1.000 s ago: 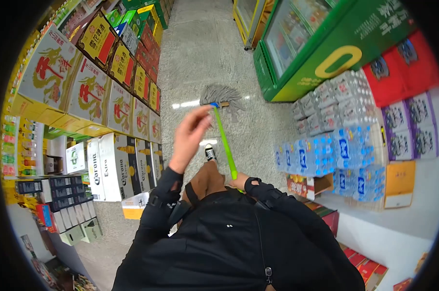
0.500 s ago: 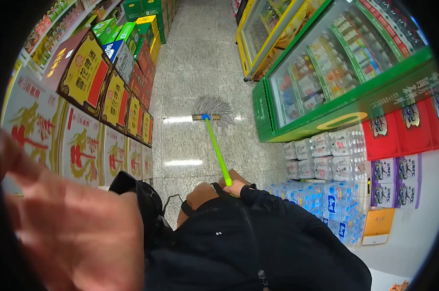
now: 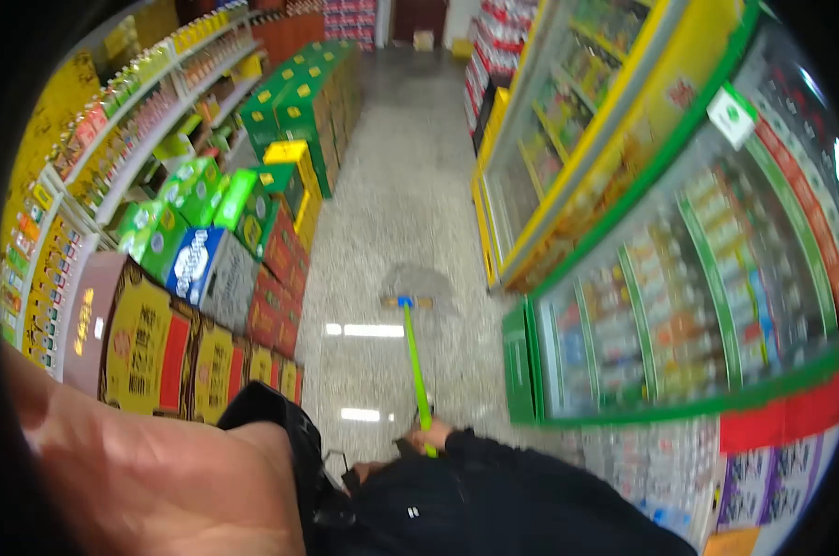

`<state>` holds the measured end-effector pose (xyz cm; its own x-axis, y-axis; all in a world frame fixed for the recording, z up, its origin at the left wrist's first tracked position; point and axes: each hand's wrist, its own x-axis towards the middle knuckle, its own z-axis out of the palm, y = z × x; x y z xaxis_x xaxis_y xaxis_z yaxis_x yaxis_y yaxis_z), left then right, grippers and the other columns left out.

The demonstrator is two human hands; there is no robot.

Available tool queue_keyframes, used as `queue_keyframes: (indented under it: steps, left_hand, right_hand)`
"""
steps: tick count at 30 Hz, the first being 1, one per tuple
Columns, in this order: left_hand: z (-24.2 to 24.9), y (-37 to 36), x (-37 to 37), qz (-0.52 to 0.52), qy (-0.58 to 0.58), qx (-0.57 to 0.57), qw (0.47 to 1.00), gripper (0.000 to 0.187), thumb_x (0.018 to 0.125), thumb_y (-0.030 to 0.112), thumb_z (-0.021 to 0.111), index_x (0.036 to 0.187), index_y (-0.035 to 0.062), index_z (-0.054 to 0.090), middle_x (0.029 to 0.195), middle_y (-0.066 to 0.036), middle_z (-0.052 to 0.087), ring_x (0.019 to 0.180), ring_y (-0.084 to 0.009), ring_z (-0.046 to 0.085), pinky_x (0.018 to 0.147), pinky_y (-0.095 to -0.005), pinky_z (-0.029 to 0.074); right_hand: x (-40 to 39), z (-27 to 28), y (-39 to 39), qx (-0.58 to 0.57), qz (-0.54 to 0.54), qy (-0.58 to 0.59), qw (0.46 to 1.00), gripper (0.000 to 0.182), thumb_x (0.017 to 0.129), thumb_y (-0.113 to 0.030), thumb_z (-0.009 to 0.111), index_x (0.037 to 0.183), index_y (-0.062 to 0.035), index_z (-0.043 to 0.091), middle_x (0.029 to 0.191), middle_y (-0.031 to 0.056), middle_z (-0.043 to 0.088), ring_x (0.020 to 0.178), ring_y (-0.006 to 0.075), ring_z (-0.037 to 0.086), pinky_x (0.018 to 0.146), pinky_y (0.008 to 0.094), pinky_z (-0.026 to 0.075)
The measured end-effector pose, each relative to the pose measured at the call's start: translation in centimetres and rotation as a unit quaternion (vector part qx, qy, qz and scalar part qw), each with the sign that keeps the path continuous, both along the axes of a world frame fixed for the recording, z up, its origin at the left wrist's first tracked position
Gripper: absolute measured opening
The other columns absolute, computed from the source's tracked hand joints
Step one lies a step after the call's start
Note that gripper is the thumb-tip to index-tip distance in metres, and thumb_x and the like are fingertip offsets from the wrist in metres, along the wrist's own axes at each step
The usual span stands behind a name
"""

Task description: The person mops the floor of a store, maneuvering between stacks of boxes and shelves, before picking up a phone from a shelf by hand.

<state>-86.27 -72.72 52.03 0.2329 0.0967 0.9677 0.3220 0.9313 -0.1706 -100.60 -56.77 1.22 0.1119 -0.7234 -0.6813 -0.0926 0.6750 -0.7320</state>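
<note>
A green mop handle [image 3: 416,361] slants down from the grey mop head [image 3: 433,278], which lies spread on the floor. My right hand [image 3: 436,435], below a black sleeve, is closed around the handle near its lower end in view. Large and close to the camera at the lower left is my left hand [image 3: 164,463], its palm side showing. The left fingers are mostly cut off or hidden, and nothing can be made out in them. Beside that hand is a black item [image 3: 280,408].
Stacked cartons [image 3: 151,347] and shelves of bottles [image 3: 113,139] line the left of the tiled aisle [image 3: 391,167]. Glass-door coolers with green [image 3: 521,371] and yellow frames [image 3: 482,218] line the right. Bottle packs [image 3: 642,463] sit at the lower right.
The camera view has tilted up, showing more of the aisle ahead, and things appear lower. My right hand still holds the mop handle. My left hand remains large at the lower left.
</note>
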Motion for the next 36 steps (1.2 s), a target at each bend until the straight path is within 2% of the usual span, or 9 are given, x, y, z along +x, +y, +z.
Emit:
queue_keyframes:
  steps: [1,7,9,18,20,25,31,32,36]
  left_hand:
    - [0.4,-2.1,-1.2,0.014,0.004,-0.002,1.000,0.028,0.077,0.006,0.054,0.103,-0.0015,0.049,0.078,-0.008,0.056,0.067,-0.0163,0.051,0.059,-0.0270,0.041]
    - [1.1,-12.6,-5.6,0.084,0.020,-0.003,0.996,0.030,0.075,0.006,0.056,0.103,-0.0018,0.050,0.077,-0.008,0.056,0.066,-0.0166,0.052,0.058,-0.0274,0.041]
    - [0.4,-15.4,-6.9,0.097,0.019,0.012,0.995,0.030,0.074,0.006,0.057,0.103,-0.0019,0.050,0.077,-0.008,0.056,0.065,-0.0167,0.052,0.058,-0.0275,0.041]
    - [-3.1,-34.1,-10.5,0.095,0.025,0.020,0.995,0.033,0.071,0.005,0.060,0.102,-0.0023,0.051,0.075,-0.008,0.057,0.064,-0.0173,0.052,0.057,-0.0282,0.041]
    - [-2.9,-39.5,-11.3,0.083,0.032,0.021,0.996,0.033,0.070,0.005,0.060,0.101,-0.0024,0.051,0.075,-0.008,0.057,0.064,-0.0174,0.052,0.057,-0.0283,0.041]
    - [-1.8,-51.4,-14.2,0.047,0.040,0.011,0.998,0.034,0.069,0.004,0.062,0.101,-0.0027,0.052,0.074,-0.007,0.057,0.063,-0.0177,0.052,0.056,-0.0287,0.041]
    - [-1.4,-62.6,-20.9,0.012,0.006,0.019,1.000,0.036,0.067,0.004,0.064,0.100,-0.0030,0.053,0.073,-0.007,0.057,0.062,-0.0181,0.053,0.055,-0.0291,0.041]
    - [-1.5,-64.1,-22.4,0.008,0.003,0.018,1.000,0.036,0.066,0.004,0.064,0.100,-0.0030,0.053,0.073,-0.007,0.057,0.062,-0.0181,0.053,0.055,-0.0292,0.041]
    - [-2.0,-70.3,-29.3,0.007,-0.024,-0.001,1.000,0.037,0.065,0.003,0.066,0.100,-0.0032,0.054,0.072,-0.007,0.057,0.062,-0.0184,0.053,0.055,-0.0295,0.041]
  right_hand:
    - [-1.2,-4.0,-1.1,0.005,0.024,0.014,1.000,0.015,0.074,-0.017,0.053,0.068,-0.0028,0.054,0.058,0.0071,0.055,0.051,0.0172,0.053,0.046,0.0294,0.041]
    - [-7.4,4.9,-11.1,0.050,0.000,-0.045,0.998,0.019,0.074,-0.021,0.054,0.068,-0.0044,0.057,0.061,0.0063,0.056,0.056,0.0159,0.055,0.054,0.0292,0.043]
    - [-9.6,4.3,-13.7,0.025,0.056,0.064,0.996,0.026,0.072,-0.032,0.052,0.068,-0.0062,0.058,0.062,0.0057,0.057,0.056,0.0182,0.055,0.053,0.0304,0.042]
    - [-18.7,4.6,-33.4,0.042,0.092,0.155,0.983,0.025,0.072,-0.028,0.054,0.070,-0.0035,0.059,0.061,0.0089,0.058,0.058,0.0190,0.058,0.054,0.0305,0.045]
    - [-20.8,5.3,-38.9,0.072,0.125,0.202,0.969,0.040,0.070,-0.040,0.054,0.079,-0.0017,0.061,0.075,0.0152,0.061,0.073,0.0282,0.059,0.065,0.0359,0.044]
    - [-23.6,6.1,-50.0,0.145,0.142,0.296,0.933,0.048,0.063,-0.044,0.059,0.088,-0.0031,0.062,0.085,0.0194,0.061,0.081,0.0303,0.058,0.068,0.0346,0.045]
    - [-28.1,8.7,-60.0,0.112,0.068,0.222,0.966,0.041,0.062,-0.040,0.060,0.076,-0.0016,0.062,0.075,0.0164,0.061,0.069,0.0260,0.060,0.064,0.0335,0.046]
    - [-29.0,8.6,-61.5,0.100,0.049,0.235,0.966,0.024,0.066,-0.027,0.058,0.058,-0.0044,0.059,0.057,0.0063,0.058,0.053,0.0178,0.056,0.052,0.0303,0.044]
    - [-34.1,7.7,-69.7,0.061,0.039,0.179,0.981,0.023,0.065,-0.026,0.058,0.060,-0.0038,0.059,0.058,0.0077,0.059,0.053,0.0187,0.057,0.053,0.0302,0.045]
